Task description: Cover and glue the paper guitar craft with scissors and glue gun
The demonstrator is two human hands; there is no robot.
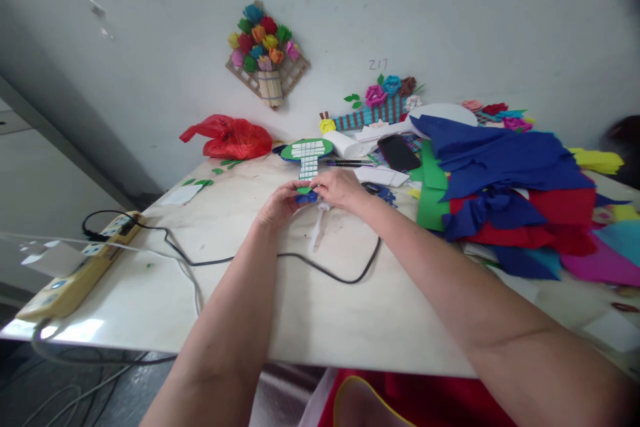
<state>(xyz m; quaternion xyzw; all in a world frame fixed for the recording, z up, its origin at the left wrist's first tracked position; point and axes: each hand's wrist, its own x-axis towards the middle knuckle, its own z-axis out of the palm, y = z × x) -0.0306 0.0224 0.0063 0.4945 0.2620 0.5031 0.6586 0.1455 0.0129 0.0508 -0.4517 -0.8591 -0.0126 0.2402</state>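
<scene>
My left hand point(281, 205) and my right hand point(336, 188) meet near the middle of the table. Their fingertips pinch a small green paper piece point(303, 190) between them. Just below it shows something blue point(306, 199), partly hidden by the fingers. Right beyond the hands lies a paper craft with a green oval point(287, 152) and a white strip marked with a grid point(309, 168); its near end is hidden behind the fingers. Under my right hand a translucent white stick-like thing point(316, 232) rests on the table; I cannot make out what it is.
A yellow power strip point(93, 260) lies at the left, its black cable point(330, 272) looping across the table. Behind are a red plastic bag point(235, 138), green leaf cutouts point(204, 182) and a phone point(399, 152). Coloured sheets point(505, 160) pile up at the right.
</scene>
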